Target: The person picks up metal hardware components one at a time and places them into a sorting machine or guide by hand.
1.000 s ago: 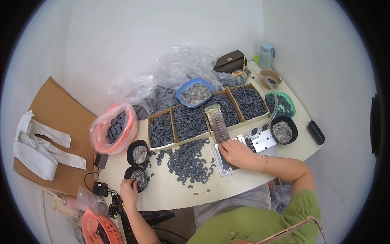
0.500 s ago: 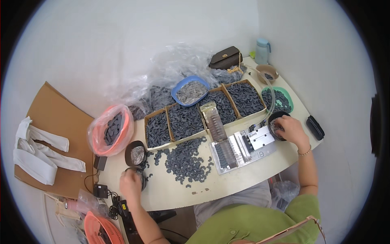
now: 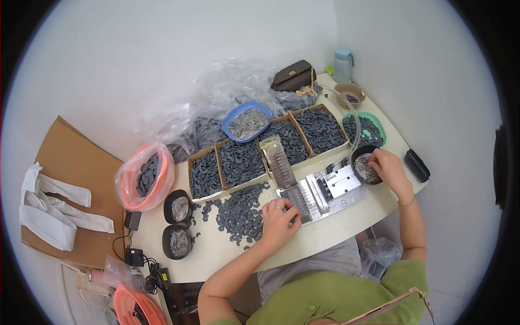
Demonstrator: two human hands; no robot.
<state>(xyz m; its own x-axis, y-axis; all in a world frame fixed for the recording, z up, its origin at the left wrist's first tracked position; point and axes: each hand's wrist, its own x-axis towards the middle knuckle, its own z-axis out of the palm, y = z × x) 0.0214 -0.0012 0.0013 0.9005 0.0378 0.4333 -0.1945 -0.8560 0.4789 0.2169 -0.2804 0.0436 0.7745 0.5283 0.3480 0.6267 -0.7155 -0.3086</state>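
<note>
My left hand (image 3: 279, 223) is at the near left end of the metal fixture (image 3: 341, 205), its fingers bent and drawn together; what they hold, if anything, is too small to tell. On the fixture lies a clear ribbed cover (image 3: 283, 168), and dark small parts sit in its left end. My right hand (image 3: 391, 169) reaches over the right rim of a black bowl (image 3: 357, 172) of thin metal pins (image 3: 364, 165). Its fingertips are pinched at the pins, and their content is hidden. A loose pile of dark grey plastic parts (image 3: 241, 214) lies left of my left hand.
Divided cardboard trays (image 3: 230, 190) of dark parts stand behind, with a blue tray (image 3: 227, 122) of pins on top. Two black bowls (image 3: 177, 242) with pins stand left. A green tray (image 3: 382, 130), a dark case (image 3: 416, 166) and a clear tube (image 3: 356, 125) are at right.
My left hand has moved right from the near-left black bowl to the fixture's left end. My right hand stays at its bowl, drawn slightly back. The whole view has shifted slightly.
</note>
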